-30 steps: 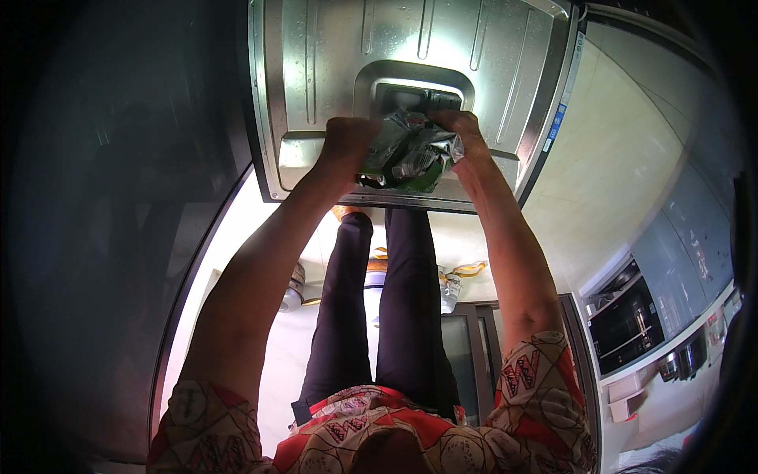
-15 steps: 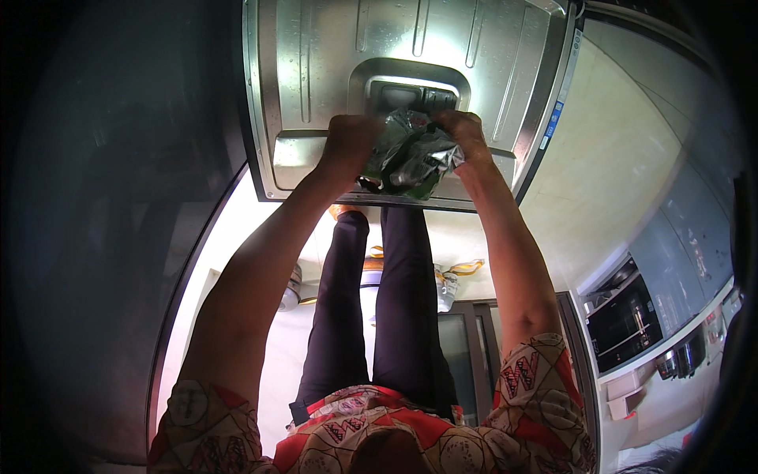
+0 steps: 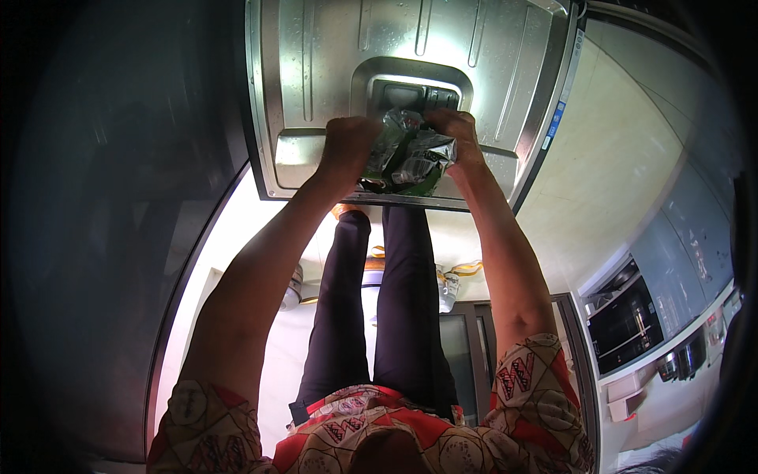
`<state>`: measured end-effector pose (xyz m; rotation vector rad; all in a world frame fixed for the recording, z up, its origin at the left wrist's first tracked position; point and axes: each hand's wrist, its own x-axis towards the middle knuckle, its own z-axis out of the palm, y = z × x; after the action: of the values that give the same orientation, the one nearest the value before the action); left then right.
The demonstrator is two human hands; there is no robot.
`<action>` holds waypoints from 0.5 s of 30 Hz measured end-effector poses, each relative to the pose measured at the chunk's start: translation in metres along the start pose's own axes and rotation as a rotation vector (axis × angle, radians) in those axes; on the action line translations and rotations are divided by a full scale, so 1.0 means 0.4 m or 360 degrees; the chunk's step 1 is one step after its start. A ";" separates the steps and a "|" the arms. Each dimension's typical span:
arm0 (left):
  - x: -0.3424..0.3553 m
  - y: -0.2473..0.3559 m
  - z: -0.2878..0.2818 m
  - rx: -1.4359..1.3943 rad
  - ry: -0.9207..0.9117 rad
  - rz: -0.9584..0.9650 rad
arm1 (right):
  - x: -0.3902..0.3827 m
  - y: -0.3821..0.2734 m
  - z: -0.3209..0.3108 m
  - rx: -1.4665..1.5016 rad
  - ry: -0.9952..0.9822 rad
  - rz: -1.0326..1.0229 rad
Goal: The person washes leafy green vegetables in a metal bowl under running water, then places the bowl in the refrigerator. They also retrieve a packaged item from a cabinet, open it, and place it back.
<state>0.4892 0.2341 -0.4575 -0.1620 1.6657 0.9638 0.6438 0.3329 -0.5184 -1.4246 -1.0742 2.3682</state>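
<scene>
Between my two hands is a crumpled plastic pouch, silvery inside with green parts along its lower edge. My left hand is closed on its left side. Fingers of my right hand are closed on its right side near the top. Both hands are over the inner face of a lowered dishwasher door. Just beyond the pouch, the detergent dispenser sits in a rounded recess of that metal panel. What lies inside the pouch cannot be made out.
A dark cabinet panel rises on the left. Below the door are my legs, with a rounded container and a bag with a yellow strap on the floor behind. A black built-in appliance stands far right.
My right hand has shifted slightly left, bringing the pouch's right side inward. The left hand stays almost in place.
</scene>
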 end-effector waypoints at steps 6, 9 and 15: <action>0.005 -0.002 0.004 0.0026 -0.0070 -0.0007 | -0.018 -0.030 -0.003 0.0268 -0.0034 -0.0080; 0.009 -0.003 -0.003 0.0053 -0.0060 -0.0054 | -0.018 -0.031 -0.007 0.0388 0.0168 0.0208; 0.016 -0.002 -0.001 -0.0143 -0.0079 -0.0108 | -0.008 0.002 0.016 0.0569 -0.0009 0.0010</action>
<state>0.4873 0.2358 -0.4632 -0.2511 1.5631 0.9842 0.6403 0.3276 -0.5150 -1.2915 -0.6043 2.4134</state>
